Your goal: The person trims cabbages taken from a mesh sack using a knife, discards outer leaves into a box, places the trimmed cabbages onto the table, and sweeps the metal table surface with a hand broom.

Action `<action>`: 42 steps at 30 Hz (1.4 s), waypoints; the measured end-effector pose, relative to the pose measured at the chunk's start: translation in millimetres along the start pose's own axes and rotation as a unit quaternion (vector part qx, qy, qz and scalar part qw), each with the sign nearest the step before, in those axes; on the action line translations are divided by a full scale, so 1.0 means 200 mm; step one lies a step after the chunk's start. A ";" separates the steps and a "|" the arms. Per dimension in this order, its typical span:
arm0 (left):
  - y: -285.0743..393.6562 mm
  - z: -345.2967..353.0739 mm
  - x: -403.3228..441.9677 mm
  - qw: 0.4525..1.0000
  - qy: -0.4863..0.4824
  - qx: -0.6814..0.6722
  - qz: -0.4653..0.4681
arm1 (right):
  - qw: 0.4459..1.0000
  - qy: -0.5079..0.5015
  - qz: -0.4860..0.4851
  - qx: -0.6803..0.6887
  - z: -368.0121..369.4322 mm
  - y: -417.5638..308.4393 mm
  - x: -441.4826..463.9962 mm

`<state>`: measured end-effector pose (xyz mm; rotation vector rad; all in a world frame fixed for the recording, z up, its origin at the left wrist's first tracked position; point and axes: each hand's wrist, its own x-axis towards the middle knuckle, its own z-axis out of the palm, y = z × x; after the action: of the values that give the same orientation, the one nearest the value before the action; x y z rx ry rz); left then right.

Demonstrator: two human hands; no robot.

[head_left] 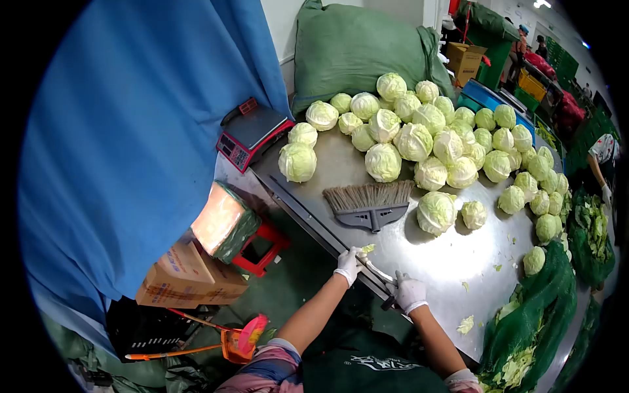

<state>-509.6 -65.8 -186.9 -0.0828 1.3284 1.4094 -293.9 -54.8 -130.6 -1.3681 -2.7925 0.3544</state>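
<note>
My left hand (350,265), in a white glove, is closed at the near edge of the metal table (485,262). A thin white strip (377,270) runs from it to my right hand (409,292), also gloved and closed. What the strip is made of cannot be made out. A green leaf scrap (368,249) lies just beyond my left hand. Farther in, a grey broom head (373,216) rests with its bristles pointing away from me. Several pale green cabbages (436,213) are spread and piled across the middle and far side of the table.
A red scale (244,141) stands left of the table, beside a blue curtain (131,144). Below are a red stool (265,249), cardboard boxes (187,275) and an orange dustpan (236,344). Green net bags (537,314) lie right. Another person's gloved hand (607,194) shows far right.
</note>
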 end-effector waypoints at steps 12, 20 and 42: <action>0.32 -0.04 0.28 0.984 -0.042 0.174 -0.008 | 0.988 0.066 0.066 0.123 0.07 0.04 0.30; 0.42 0.00 0.29 0.972 -0.075 0.220 -0.008 | 0.922 0.111 0.263 0.262 -0.01 0.10 0.22; -0.34 1.16 -0.48 0.740 -0.371 0.501 0.252 | 0.660 0.379 0.558 0.331 0.14 0.63 -1.49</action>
<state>-287.8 20.4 -81.9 1.5085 1.2529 0.7668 -15.2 -218.0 -158.1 -2.0697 -0.7649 0.5204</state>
